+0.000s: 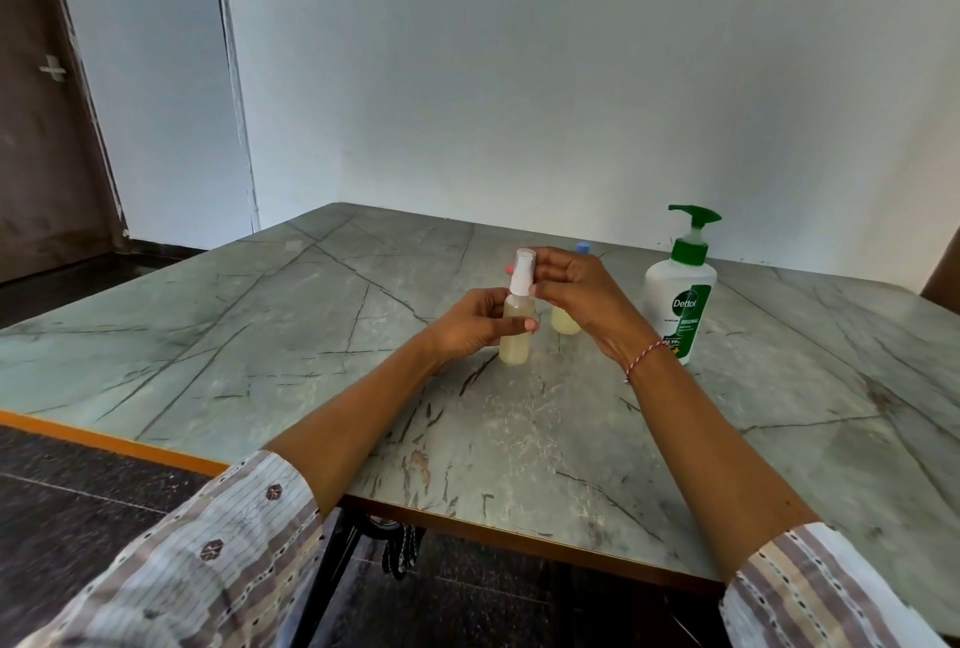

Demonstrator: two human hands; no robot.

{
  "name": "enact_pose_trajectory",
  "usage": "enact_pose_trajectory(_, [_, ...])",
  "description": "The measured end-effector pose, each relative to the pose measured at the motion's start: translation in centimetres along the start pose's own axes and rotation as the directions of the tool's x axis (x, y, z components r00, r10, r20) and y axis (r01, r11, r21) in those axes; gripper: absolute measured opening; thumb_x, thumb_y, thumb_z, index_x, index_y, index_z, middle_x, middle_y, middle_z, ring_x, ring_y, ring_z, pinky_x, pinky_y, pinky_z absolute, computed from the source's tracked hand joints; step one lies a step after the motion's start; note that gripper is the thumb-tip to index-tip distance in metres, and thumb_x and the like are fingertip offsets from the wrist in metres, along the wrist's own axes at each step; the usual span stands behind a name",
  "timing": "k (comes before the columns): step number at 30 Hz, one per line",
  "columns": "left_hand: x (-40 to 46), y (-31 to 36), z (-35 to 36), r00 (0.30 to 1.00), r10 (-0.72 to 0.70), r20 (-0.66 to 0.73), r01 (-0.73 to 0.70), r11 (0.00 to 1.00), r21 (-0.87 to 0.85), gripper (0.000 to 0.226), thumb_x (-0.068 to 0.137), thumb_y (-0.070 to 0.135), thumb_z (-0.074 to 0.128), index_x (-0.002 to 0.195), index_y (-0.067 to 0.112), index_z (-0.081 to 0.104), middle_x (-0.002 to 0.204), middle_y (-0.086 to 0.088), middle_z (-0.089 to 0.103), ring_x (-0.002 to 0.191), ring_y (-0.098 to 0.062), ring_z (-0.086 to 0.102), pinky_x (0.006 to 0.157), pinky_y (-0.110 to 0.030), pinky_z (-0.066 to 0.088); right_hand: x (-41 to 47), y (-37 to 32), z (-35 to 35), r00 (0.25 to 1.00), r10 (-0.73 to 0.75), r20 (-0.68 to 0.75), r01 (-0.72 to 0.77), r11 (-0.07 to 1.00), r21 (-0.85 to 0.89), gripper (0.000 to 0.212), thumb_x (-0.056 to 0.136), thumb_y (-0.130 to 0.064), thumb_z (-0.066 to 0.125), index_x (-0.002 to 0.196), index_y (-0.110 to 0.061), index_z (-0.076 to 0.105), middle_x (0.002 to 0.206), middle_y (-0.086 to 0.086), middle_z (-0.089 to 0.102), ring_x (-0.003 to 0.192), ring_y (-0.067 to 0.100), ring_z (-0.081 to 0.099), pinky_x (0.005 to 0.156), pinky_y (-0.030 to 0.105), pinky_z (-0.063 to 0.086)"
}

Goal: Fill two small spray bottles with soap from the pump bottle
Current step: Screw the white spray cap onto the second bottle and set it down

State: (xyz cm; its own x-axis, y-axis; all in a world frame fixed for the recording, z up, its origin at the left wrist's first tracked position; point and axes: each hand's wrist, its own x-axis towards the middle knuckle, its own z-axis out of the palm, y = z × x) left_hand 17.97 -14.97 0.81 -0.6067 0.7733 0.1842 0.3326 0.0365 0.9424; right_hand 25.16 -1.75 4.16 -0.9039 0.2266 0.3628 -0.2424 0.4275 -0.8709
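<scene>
A person's left hand (470, 322) is gripping a soap-filled spray bottle (515, 330) above the marble-patterned bench (519, 439) while the right hand (576, 291) is pinching its white sprayer (522, 273), partly hiding a second bottle (565, 321) behind, with the pump bottle (680, 291) standing just right.

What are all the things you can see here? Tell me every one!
spray bottle: 1, clear with yellowish liquid and a white spray top, mid-table, held in both hands
second small bottle: 1, yellowish liquid, blue cap, standing behind the right hand
pump bottle: 1, white with a green pump, on the table's right side
table: 1, grey-green marble look, orange edge
door: 1, brown, far left
left hand: 1, grips the bottle's body
right hand: 1, pinches the spray top
</scene>
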Motion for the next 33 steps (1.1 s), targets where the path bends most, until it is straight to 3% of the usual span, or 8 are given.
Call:
enact_pose_trajectory(7, [0.0, -0.1, 0.0, 1.000, -0.005, 0.006, 0.006, 1.000, -0.011, 0.036, 0.088, 0.005, 0.056, 0.123, 0.000, 0.050, 0.123, -0.022, 0.057, 0.115, -0.030, 0.055, 0.099, -0.039, 0.044, 0.2, 0.3, 0.6, 0.990, 0.008, -0.143, -0.034, 0.983, -0.179, 0.049, 0.075, -0.015, 0.075, 0.119, -0.014, 0.055, 0.093, 0.003, 0.064, 0.090, 0.018, 0.061, 0.083, 0.030, 0.052])
enact_pose_trajectory(11, [0.1, -0.2, 0.0, 1.000, -0.013, 0.011, 0.013, 1.000, -0.028, 0.033, 0.089, 0.005, 0.055, 0.121, 0.003, 0.051, 0.119, -0.020, 0.058, 0.111, -0.028, 0.056, 0.098, -0.038, 0.044, 0.2, 0.3, 0.2, 0.993, 0.118, -0.015, -0.118, 0.993, 0.031, 0.044, 0.086, -0.006, 0.061, 0.128, -0.014, 0.050, 0.123, 0.008, 0.060, 0.113, 0.024, 0.058, 0.098, 0.038, 0.048])
enact_pose_trajectory(16, [0.2, -0.2, 0.0, 1.000, 0.002, 0.020, -0.002, 1.000, -0.024, 0.032, 0.089, 0.005, 0.055, 0.121, 0.002, 0.052, 0.117, -0.017, 0.060, 0.110, -0.026, 0.057, 0.088, -0.027, 0.048, 0.1, 0.6, 0.8, 0.982, 0.010, -0.187, -0.037, 0.990, -0.138, 0.043, 0.075, -0.017, 0.075, 0.114, -0.010, 0.059, 0.092, 0.004, 0.066, 0.086, 0.016, 0.063, 0.080, 0.028, 0.052])
enact_pose_trajectory(21, [0.4, -0.4, 0.0, 1.000, 0.005, 0.016, -0.005, 1.000, -0.016, 0.034, 0.088, 0.006, 0.056, 0.122, 0.002, 0.051, 0.124, -0.021, 0.057, 0.116, -0.032, 0.055, 0.101, -0.043, 0.043, 0.3, 0.8, 0.4, 0.979, 0.196, 0.056, -0.200, 0.977, 0.078, 0.028, 0.086, -0.016, 0.063, 0.113, -0.014, 0.058, 0.114, 0.006, 0.063, 0.102, 0.017, 0.061, 0.078, 0.027, 0.054])
enact_pose_trajectory(24, [0.4, -0.5, -0.1, 1.000, 0.010, 0.018, -0.010, 1.000, 0.001, 0.034, 0.088, 0.007, 0.057, 0.122, 0.004, 0.052, 0.123, -0.019, 0.058, 0.115, -0.030, 0.056, 0.101, -0.042, 0.044, 0.0, 1.2, 0.5, 0.989, 0.145, -0.022, -0.142, 0.986, 0.082, 0.016, 0.083, -0.013, 0.066, 0.099, -0.014, 0.062, 0.108, 0.009, 0.066, 0.093, 0.017, 0.064, 0.075, 0.023, 0.054])
enact_pose_trajectory(26, [0.4, -0.5, -0.1, 1.000, 0.025, 0.014, -0.025, 1.000, -0.001, 0.033, 0.087, 0.008, 0.058, 0.120, 0.006, 0.054, 0.120, -0.019, 0.060, 0.113, -0.030, 0.057, 0.099, -0.040, 0.045, 0.0, 1.4, 1.0, 0.987, 0.108, -0.118, -0.111, 0.994, -0.018, 0.027, 0.077, -0.017, 0.073, 0.098, -0.012, 0.057, 0.100, 0.007, 0.065, 0.089, 0.018, 0.063, 0.076, 0.026, 0.054])
enact_pose_trajectory(29, [0.4, -0.6, -0.1, 1.000, 0.026, 0.011, -0.026, 1.000, -0.004, 0.034, 0.088, 0.009, 0.058, 0.121, 0.005, 0.053, 0.121, -0.018, 0.060, 0.112, -0.027, 0.058, 0.098, -0.038, 0.046, 0.0, 0.8, 1.3, 0.981, 0.189, -0.035, -0.189, 0.982, 0.001, 0.046, 0.077, -0.025, 0.073, 0.113, -0.016, 0.046, 0.100, 0.000, 0.059, 0.090, 0.014, 0.060, 0.068, 0.025, 0.055])
enact_pose_trajectory(33, [0.5, -0.6, -0.1, 1.000, 0.011, 0.028, -0.011, 1.000, -0.010, 0.033, 0.088, 0.008, 0.057, 0.121, 0.005, 0.052, 0.122, -0.018, 0.059, 0.114, -0.028, 0.056, 0.096, -0.036, 0.045, 0.0, 0.7, -0.1, 0.979, 0.187, 0.080, -0.201, 0.947, 0.250, 0.025, 0.089, -0.013, 0.058, 0.114, -0.014, 0.059, 0.113, 0.005, 0.064, 0.101, 0.016, 0.062, 0.070, 0.027, 0.056])
